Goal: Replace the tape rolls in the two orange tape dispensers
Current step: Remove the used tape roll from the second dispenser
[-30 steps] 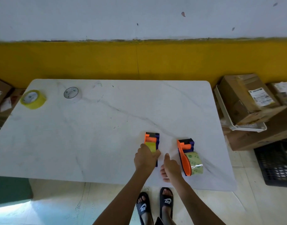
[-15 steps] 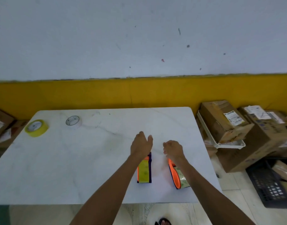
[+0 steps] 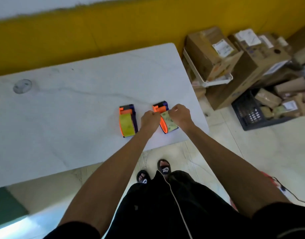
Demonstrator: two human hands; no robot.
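Two orange and purple tape dispensers lie side by side near the right front corner of the white marble table (image 3: pixel 70 118). The left dispenser (image 3: pixel 128 110) carries a yellow roll (image 3: pixel 126 124) and nothing touches it. The right dispenser (image 3: pixel 163 125) carries a pale printed roll (image 3: pixel 169 124). My left hand (image 3: pixel 150 120) is closed against this dispenser's left side. My right hand (image 3: pixel 180 116) is closed on its top right, partly covering the roll. A spare white tape roll (image 3: pixel 22 86) lies flat at the far left of the table.
The table's right edge runs just beside the right dispenser. Cardboard boxes (image 3: pixel 212 52), a white tray (image 3: pixel 208 81) and a dark crate (image 3: pixel 251 112) of parcels crowd the floor to the right. A yellow wall band runs behind the table.
The camera tilted down and swung right. Both hands left the spot above the two dispensers and closed on the right dispenser, one on each side.
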